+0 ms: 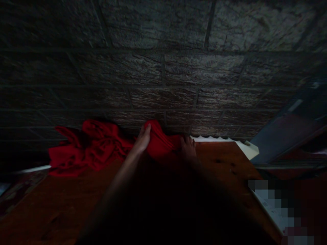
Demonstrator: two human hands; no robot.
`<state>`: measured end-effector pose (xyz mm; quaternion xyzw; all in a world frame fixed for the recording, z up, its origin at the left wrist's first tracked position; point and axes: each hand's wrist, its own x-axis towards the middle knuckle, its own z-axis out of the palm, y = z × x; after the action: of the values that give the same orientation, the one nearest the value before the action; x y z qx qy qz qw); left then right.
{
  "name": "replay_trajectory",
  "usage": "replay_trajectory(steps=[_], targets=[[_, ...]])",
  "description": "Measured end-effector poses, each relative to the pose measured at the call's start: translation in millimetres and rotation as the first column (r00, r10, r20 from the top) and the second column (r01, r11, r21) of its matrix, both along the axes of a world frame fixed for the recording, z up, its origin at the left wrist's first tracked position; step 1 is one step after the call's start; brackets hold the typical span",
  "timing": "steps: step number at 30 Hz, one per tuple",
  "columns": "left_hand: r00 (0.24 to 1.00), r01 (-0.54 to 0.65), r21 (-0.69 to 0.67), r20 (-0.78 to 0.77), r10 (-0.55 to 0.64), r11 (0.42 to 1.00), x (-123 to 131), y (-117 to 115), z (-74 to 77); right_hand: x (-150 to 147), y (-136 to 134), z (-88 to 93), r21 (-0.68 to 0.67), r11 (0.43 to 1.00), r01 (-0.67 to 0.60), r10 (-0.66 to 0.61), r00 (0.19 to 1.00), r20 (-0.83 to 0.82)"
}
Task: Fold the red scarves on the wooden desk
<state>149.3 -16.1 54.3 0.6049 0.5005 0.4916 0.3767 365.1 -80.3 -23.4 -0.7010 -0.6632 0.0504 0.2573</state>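
Note:
A crumpled red cloth (94,146) lies on a brown wooden table (58,204) against a dark brick wall. My left hand (143,137) is wrapped round a raised fold of the cloth near its right end. My right hand (187,147) rests on the cloth's right edge with the fingers pressed down on it; the dim light hides whether they pinch the cloth. Both forearms reach up from the bottom of the view.
The brick wall (163,68) stands right behind the table. A white scalloped strip (219,139) runs along the table's back right edge. A dark slanted panel (281,136) lies at the right. White papers (273,207) sit at the lower right.

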Motion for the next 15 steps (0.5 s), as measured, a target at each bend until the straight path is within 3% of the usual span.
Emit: replay_trajectory(steps=[2,6,8,11,15], targets=[[1.0,0.016,0.028,0.02,-0.017,0.999,1,-6,7.9,3,2,-0.2,0.05,0.996,0.07,-0.069,0.997,-0.035],[0.998,0.03,0.05,0.056,-0.033,0.998,1,-16,21.4,30,13,12.5,0.186,0.95,0.251,-0.153,0.893,-0.424],[0.997,0.047,0.054,0.055,-0.05,0.997,2,-20,25.8,44,17,21.2,0.264,0.916,0.303,-0.109,0.82,-0.562],[0.996,0.084,0.063,0.033,-0.086,0.994,4,-26,29.8,59,21,27.4,0.353,0.874,0.335,-0.035,0.767,-0.641],[0.999,0.048,0.078,-0.011,-0.047,0.996,4,-30,32.1,66,27,14.5,0.285,0.9,0.329,0.008,0.643,-0.766]])
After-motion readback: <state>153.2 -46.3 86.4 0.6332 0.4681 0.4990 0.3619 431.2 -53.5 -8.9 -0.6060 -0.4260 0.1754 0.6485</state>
